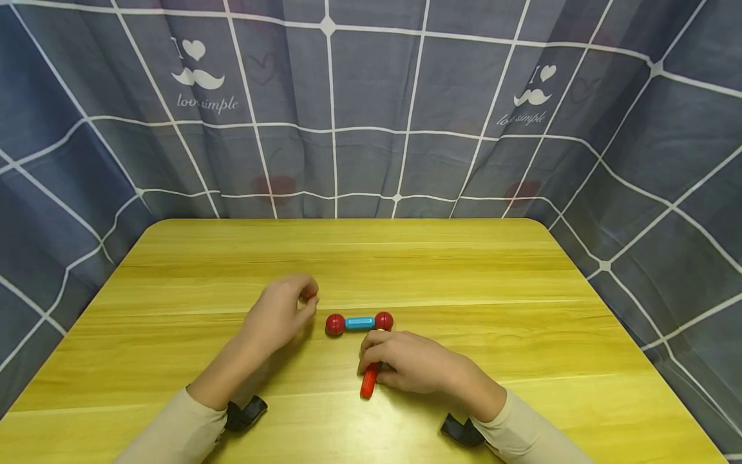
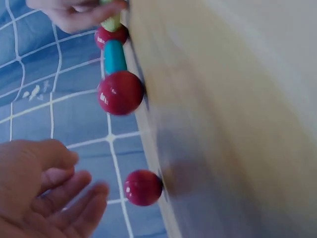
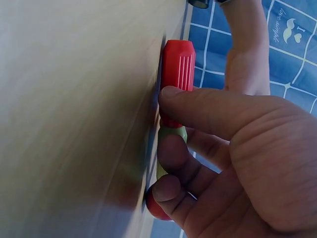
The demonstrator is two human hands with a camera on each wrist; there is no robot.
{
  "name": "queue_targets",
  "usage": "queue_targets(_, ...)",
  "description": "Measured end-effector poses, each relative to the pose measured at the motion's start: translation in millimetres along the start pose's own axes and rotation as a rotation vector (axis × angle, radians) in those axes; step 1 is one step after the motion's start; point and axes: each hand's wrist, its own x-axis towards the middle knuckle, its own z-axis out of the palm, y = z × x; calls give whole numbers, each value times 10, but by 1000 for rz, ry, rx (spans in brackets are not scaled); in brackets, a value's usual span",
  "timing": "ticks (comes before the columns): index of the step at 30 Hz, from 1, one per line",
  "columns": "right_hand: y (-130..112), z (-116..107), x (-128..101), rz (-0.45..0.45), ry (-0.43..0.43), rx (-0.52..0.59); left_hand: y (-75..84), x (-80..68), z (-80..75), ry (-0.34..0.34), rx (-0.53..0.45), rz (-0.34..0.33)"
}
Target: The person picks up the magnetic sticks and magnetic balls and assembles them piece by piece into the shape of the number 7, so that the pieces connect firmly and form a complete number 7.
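Note:
On the table a short blue rod lies with a red ball at its left end and another red ball at its right end. My right hand pinches a ribbed red rod between thumb and fingers. A pale green piece, partly covered by the fingers, is in line between that rod and the right-hand ball. My left hand, fingers loosely bent, hovers left of the blue rod. Beside its fingertips in the left wrist view rests a separate red ball, apart from the hand.
The wood-grain table runs back to a dark blue-grey curtain with white grid lines, which also hangs at both sides. Black straps show at the wrists, next to light sleeves.

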Motion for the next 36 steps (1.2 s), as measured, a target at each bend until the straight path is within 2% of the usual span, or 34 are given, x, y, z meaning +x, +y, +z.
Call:
queue_targets(2, 1, 0, 0, 1, -3, 1, -49, 6, -2, 30, 36, -14)
queue_targets(4, 4, 1, -2, -7, 0, -1, -100, 7, 3, 21, 59, -23)
queue_targets(10, 17, 4, -7, -22, 2, 2, -186, -8, 34, -129, 78, -54)
queue_targets(13, 24, 6, -9, -27, 4, -4, -200, -19, 46, -157, 92, -58)
queue_targets(19, 44, 13, -6, -49, 8, -4, -189, -37, 47, -181, 66, -64)
queue_targets(36, 88, 10, 10, -94, 22, -3, -69, -70, -19, -315, -1, -114)
